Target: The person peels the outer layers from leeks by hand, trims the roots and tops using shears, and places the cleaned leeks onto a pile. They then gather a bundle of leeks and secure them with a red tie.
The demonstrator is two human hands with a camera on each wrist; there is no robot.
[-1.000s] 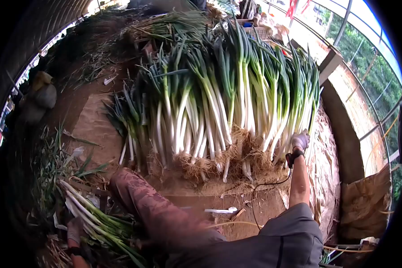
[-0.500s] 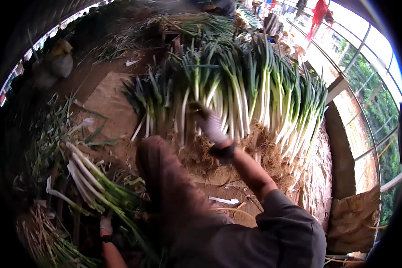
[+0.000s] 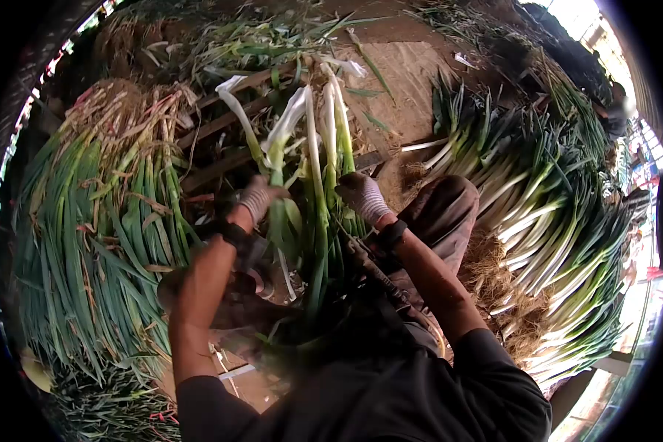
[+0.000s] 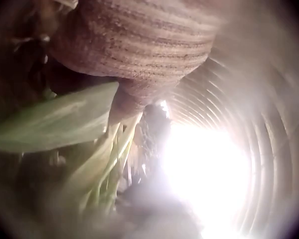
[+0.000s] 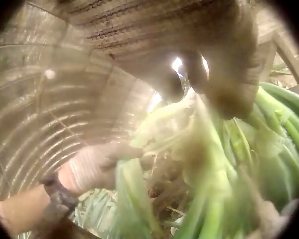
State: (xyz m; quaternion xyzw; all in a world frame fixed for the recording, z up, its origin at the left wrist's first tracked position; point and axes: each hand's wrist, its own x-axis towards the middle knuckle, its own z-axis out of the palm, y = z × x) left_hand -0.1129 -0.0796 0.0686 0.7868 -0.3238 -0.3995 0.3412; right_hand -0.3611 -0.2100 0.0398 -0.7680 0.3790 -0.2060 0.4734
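Both bare forearms (image 3: 200, 295) reach forward and slant inward. The gloved left hand (image 3: 256, 199), blurred, points toward the gloved right hand (image 3: 364, 196), near but apart from it; the right fingers (image 5: 231, 99) are bent.

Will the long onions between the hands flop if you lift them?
The long onions would probably stay fairly stiff along their straight white stalks. Their green leaves would likely droop, being long and narrow.
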